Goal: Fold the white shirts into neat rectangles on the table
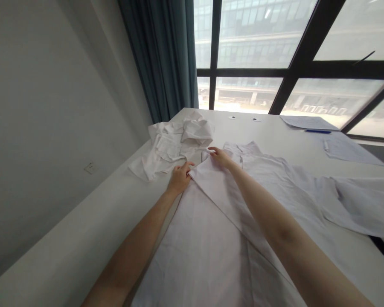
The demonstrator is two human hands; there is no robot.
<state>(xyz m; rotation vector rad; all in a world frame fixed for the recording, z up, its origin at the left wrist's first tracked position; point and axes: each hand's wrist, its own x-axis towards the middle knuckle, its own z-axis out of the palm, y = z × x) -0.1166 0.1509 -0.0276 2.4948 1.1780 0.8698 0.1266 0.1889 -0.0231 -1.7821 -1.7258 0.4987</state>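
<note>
A long white coat-like garment [208, 238] lies spread over the table, running from the near edge toward the middle, one sleeve out to the right. My left hand [179, 178] pinches its left edge, where a folded-over layer comes to a corner. Farther up, my right hand [220, 157] grips the same folded layer near the garment's far end, its fingertips partly hidden by cloth. Just beyond both hands sits a crumpled white cloth [171, 143], close to my left fingers.
The white table [92, 226] runs along a wall with a socket [90, 168]. Papers [309, 123] and a blue pen [318, 131] lie at the far right. Two small round table fittings are near the back edge. A dark curtain [166, 55] hangs beside the windows.
</note>
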